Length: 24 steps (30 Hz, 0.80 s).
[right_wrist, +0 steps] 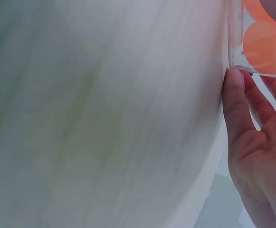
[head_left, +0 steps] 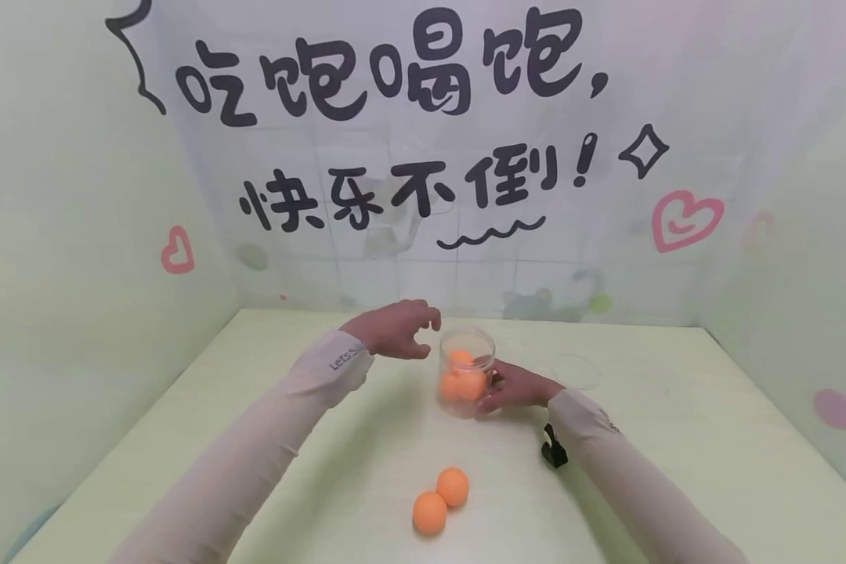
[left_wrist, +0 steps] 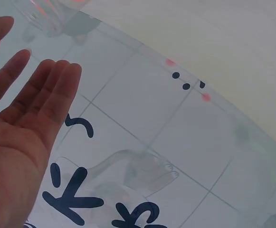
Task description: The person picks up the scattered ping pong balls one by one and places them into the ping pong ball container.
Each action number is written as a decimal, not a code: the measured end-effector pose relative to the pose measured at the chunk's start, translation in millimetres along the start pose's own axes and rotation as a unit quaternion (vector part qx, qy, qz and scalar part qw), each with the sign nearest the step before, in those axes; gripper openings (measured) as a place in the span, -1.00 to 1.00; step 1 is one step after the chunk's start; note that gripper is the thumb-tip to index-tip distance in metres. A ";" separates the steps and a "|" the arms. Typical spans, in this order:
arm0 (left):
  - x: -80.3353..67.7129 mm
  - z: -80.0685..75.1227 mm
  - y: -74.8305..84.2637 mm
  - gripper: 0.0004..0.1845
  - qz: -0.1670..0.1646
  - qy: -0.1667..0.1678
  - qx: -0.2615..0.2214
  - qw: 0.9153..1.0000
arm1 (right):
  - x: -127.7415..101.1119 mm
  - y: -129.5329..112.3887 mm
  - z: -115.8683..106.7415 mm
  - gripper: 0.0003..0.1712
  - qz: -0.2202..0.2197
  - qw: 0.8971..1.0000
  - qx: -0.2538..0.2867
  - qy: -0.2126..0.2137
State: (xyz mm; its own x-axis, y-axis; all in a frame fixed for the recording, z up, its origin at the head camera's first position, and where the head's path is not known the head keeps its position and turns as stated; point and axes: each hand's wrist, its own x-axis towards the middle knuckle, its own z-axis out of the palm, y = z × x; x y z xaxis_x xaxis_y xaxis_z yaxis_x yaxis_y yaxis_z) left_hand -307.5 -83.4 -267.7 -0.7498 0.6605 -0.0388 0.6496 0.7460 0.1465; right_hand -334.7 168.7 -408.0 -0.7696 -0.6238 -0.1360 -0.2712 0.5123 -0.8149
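A clear plastic jar (head_left: 468,342) stands upright on the table with several orange balls (head_left: 471,385) inside. My right hand (head_left: 518,387) holds the jar low on its right side. In the right wrist view the thumb (right_wrist: 234,90) touches the jar's bottom edge, and part of the fingers is cut off by the frame. To the left of the jar, my left hand (head_left: 397,327) hovers in the air, its fingers loosely bent and holding nothing. The left wrist view shows its palm (left_wrist: 21,147) facing the camera, apart from the jar (left_wrist: 45,16).
Two orange balls (head_left: 430,513) lie side by side on the table (head_left: 366,470), nearer to me than the jar. A thin clear disc, perhaps a lid (head_left: 576,371), lies beyond my right wrist. A black clip-like piece (head_left: 554,450) shows under the right sleeve. Printed walls enclose three sides.
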 end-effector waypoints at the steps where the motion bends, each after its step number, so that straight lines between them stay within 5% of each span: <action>1: -2.3 1.8 -1.5 -0.66 -0.001 0.001 -0.002 1.000 | -0.6 1.8 -0.1 -0.08 -0.002 1.000 0.001 -0.001; 14: -30.1 21.4 -18.1 -0.68 -0.033 -0.008 -0.042 0.999 | -4.5 0.5 -2.5 -0.07 -0.005 1.000 -0.022 0.003; 24: -48.7 35.1 -14.0 -0.65 -0.041 -0.021 -0.059 0.997 | -5.8 -2.2 -0.8 -0.13 -0.015 0.999 -0.033 0.004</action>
State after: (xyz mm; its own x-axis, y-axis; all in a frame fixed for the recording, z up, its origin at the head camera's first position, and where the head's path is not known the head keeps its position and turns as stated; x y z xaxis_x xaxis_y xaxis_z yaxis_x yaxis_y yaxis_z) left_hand -275.6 -123.0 -302.6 -0.7928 0.6019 -0.0958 0.5647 0.7846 0.2560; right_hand -330.1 171.6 -405.0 -0.7656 -0.6342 -0.1076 -0.3312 0.5319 -0.7793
